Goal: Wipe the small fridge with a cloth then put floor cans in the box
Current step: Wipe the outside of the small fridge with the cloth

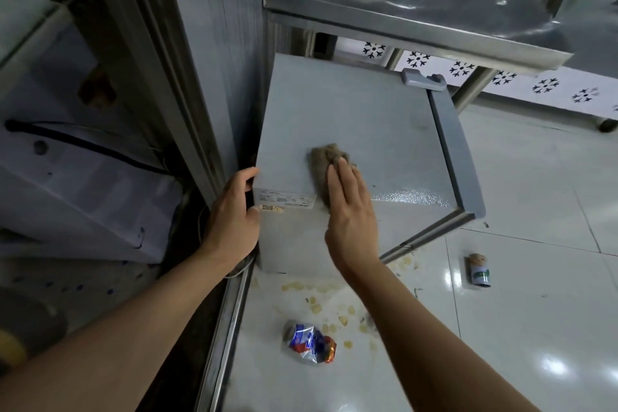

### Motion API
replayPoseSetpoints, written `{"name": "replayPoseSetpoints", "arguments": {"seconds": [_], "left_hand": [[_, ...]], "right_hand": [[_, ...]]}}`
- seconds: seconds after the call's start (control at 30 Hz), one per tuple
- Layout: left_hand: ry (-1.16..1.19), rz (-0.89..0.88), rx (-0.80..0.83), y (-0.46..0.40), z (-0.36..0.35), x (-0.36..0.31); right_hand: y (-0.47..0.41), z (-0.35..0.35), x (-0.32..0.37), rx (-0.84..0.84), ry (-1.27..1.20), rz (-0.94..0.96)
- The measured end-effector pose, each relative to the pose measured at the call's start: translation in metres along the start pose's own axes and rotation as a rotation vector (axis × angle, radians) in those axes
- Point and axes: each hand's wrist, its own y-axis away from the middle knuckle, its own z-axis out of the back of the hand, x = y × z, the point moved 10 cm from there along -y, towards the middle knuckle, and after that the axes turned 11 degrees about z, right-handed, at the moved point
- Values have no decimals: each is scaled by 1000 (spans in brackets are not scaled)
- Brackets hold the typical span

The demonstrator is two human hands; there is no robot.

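A small grey fridge [361, 110] stands on the floor, seen from above. A brown-grey cloth [326, 160] lies on its top near the front, and my right hand [351, 211] presses flat on the cloth's near part. My left hand [234, 211] grips the fridge's front left corner, fingers curled round the edge. Two cans lie on the tiled floor: a crushed blue, white and red can [309, 343] in front of the fridge, and a green and white can [479, 269] to the right.
A steel table [418, 23] overhangs the fridge's back, with its leg [471, 87] at the right. A metal door frame [187, 117] and a white appliance [77, 184] stand to the left. Yellowish stains [321, 298] spot the floor near the fridge.
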Motion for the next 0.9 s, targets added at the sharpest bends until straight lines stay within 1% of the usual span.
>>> {"name": "replayPoseSetpoints", "arguments": {"seconds": [0.03, 0.07, 0.17, 0.23, 0.27, 0.43, 0.53, 0.63, 0.8, 0.9], "left_hand": [[9, 12, 0, -1, 1, 3], [11, 16, -5, -1, 2, 4], [37, -4, -6, 1, 4, 5], [87, -2, 22, 1, 4, 7], [112, 4, 36, 0, 4, 8], [214, 54, 69, -10, 12, 15], [207, 68, 71, -12, 16, 22], [179, 62, 34, -13, 23, 28], [135, 42, -8, -14, 25, 35], [125, 25, -3, -12, 18, 33]], "right_hand": [[5, 6, -11, -4, 17, 10], [11, 12, -27, -16, 29, -28], [28, 26, -63, -75, 44, -246], [28, 21, -55, -110, 43, -330], [23, 15, -43, -116, 40, -335], [-4, -16, 22, -80, 32, -215], [-15, -22, 48, -82, 1, -119], [-23, -26, 70, -86, -47, -31], [-27, -26, 89, -112, -94, 210], [-18, -26, 82, -86, -33, 436]]}}
